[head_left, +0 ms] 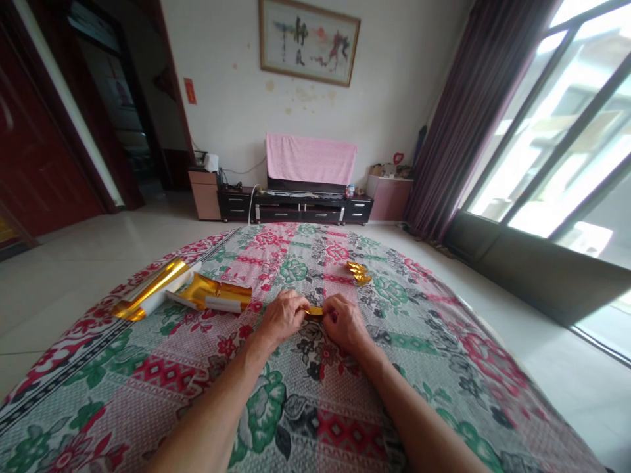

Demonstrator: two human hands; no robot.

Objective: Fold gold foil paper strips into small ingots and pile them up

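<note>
- Left hand (284, 314): fingers pinched on left end of gold strip (314, 311).
- Right hand (344, 320): fingers curled in, gripping the strip's right end.
- Gold strip: spans the gap between both hands, over the middle of the cloth-covered bench (162, 374).
- Folded gold pieces (359, 272): bunched on bench, beyond right hand.
- Gold sheets (211, 293): on bench, left of left hand, beside gold roll (160, 289).
- Pink towel (311, 157): draped above black cabinet (300, 213) by far wall.

Bare forearms (219, 397) (tapering toward the wrists (264, 336)) and bare hands (284, 316).
</note>
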